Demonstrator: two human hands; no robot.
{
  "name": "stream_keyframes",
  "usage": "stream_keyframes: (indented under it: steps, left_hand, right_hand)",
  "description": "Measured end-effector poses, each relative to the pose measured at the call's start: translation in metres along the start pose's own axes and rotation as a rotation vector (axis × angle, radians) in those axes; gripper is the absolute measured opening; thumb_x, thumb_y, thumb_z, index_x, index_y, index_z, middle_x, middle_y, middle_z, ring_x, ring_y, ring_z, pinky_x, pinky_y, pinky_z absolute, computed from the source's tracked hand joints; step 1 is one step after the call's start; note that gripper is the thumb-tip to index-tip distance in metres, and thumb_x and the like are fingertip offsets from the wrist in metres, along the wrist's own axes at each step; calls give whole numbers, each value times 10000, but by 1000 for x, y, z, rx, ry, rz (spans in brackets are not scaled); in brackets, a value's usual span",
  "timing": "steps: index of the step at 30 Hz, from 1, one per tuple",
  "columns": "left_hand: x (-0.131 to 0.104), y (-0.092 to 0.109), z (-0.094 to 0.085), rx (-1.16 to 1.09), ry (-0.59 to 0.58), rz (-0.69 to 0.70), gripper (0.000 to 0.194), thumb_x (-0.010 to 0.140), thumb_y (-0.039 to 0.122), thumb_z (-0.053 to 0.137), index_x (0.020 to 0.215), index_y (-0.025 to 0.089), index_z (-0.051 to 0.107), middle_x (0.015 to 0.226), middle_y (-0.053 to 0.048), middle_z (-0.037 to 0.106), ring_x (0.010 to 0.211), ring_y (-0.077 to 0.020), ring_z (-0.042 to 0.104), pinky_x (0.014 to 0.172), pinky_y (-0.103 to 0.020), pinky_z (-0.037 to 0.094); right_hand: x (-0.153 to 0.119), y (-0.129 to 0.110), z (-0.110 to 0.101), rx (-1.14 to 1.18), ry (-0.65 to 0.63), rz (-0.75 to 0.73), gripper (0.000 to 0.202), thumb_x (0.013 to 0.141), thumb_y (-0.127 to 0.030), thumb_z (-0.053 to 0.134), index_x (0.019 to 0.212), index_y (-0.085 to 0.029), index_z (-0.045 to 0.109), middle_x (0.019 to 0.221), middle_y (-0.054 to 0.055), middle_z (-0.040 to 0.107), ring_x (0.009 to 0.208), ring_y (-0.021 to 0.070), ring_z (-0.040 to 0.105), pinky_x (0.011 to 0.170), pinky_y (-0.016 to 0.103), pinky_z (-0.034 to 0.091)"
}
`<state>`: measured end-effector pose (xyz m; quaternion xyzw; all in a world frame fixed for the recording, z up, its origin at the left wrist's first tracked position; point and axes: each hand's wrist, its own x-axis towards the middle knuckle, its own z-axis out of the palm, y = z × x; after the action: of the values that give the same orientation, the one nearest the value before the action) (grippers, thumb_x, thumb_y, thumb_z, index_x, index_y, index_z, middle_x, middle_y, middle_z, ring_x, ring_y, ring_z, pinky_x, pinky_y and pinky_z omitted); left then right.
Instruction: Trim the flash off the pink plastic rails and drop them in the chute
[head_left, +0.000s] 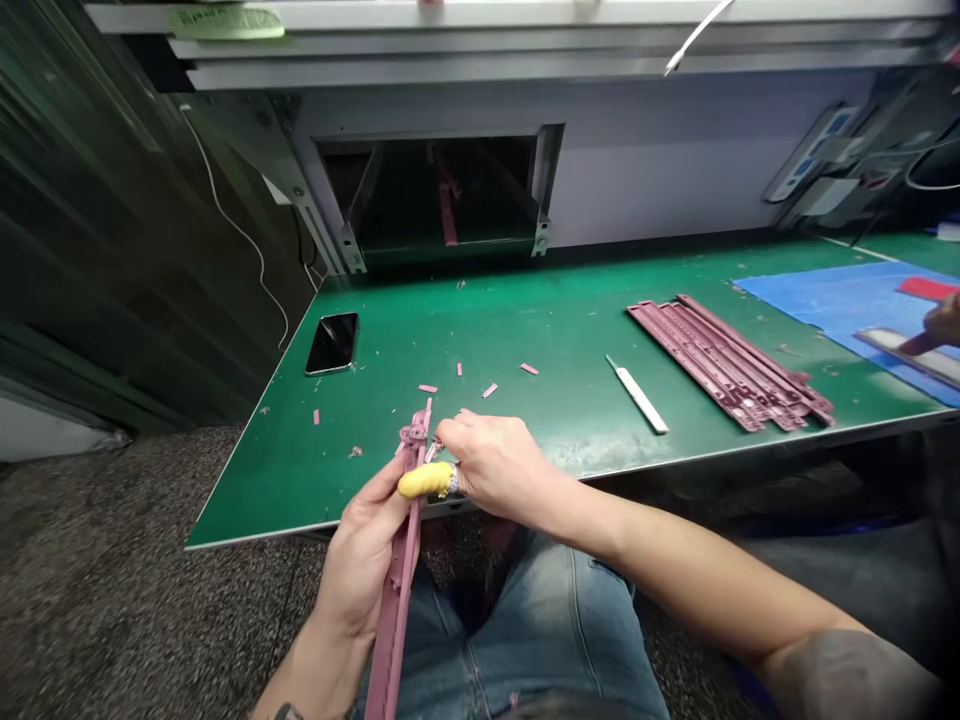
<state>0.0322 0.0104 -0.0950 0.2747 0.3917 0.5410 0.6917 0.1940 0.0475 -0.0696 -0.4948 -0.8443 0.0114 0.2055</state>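
Observation:
A long mauve plastic strip [399, 590] runs from my lap up over the table's front edge, tilted away from me. My left hand [360, 550] is wrapped round it below its far end, which has small moulded details. My right hand [487, 460] is closed beside that end, with a yellow finger cover [427, 480] on one digit pressed against the strip. A thin tip seems to show by the right fingers, but what they grip is mostly hidden. Small pink offcuts [490, 390] lie on the table just beyond the hands.
A white-handled knife [637, 398] lies right of my hands on the green table [555, 320]. Further right is a stack of mauve strips [727, 365]. A phone [332, 343] lies at the left. Another person's hand [943, 322] is over a blue sheet [810, 295]. A chute [450, 200] opens behind.

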Motion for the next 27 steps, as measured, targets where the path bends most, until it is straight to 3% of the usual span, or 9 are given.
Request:
stream_keyframes:
  steps: [4,10,12,16,20,22,24,25,27]
  left_hand:
    - [18,21,10,-6,22,66,285,751,125,715,1032,173,714,753,-5,684,625,-67,618,618,-132,524]
    - [61,61,3,-132,59,243,196,828,86,595,972,180,689,741,30,607,604,-25,576,556,-111,473]
    - [66,64,0,-181,52,248,201,847,60,542,953,167,675,748,26,588,614,-24,571,561,-120,468]
    - [63,57,-4,-266,39,177,215,870,42,482,958,158,641,785,11,581,648,-34,582,568,-130,473]
    - [58,52,-7,-317,59,98,208,896,63,468,1006,158,616,830,10,578,642,-25,584,493,-93,455]
    - [54,52,-6,-322,64,63,213,902,74,473,1042,161,609,870,5,581,617,-17,580,434,-76,434]
    - [47,49,-4,-320,64,32,235,903,81,474,1079,172,601,893,3,579,573,-12,566,376,-72,414]
    - [42,47,-2,-317,62,16,250,904,81,472,1096,179,598,894,3,576,549,-12,556,351,-75,406]
    - [30,39,2,-309,51,-21,274,907,87,462,1126,188,592,885,2,568,513,-16,539,316,-87,399]
  right_hand:
    - [-30,-37,11,73,-110,-197,243,889,-417,524,796,-192,508,704,7,586,571,152,504,481,279,129]
    - [-104,-76,45,254,-469,-588,158,822,-311,595,738,-191,534,649,-7,587,494,143,477,438,268,197]
    - [-103,-68,47,376,-488,-491,250,833,-403,597,724,-179,567,645,5,595,522,140,503,459,262,265]
    - [-72,-33,34,989,-307,96,341,856,-500,571,849,-164,628,704,16,593,612,128,521,557,241,380]
    - [-81,-13,51,1691,-135,734,387,808,-576,576,807,-190,552,522,-97,239,423,65,158,378,182,176]
    - [-107,-17,68,1855,-205,914,430,764,-629,578,734,-212,479,530,-110,138,444,68,60,363,174,113]
    - [-130,-24,79,1830,-440,982,477,760,-689,524,726,-218,453,531,-110,151,443,66,60,362,168,107]
    - [-137,-27,80,1747,-550,931,497,769,-712,487,753,-215,474,532,-104,193,432,65,92,362,169,128]
    - [-135,-30,71,1473,-563,679,491,830,-680,429,830,-201,533,582,-57,375,448,76,275,409,189,282]
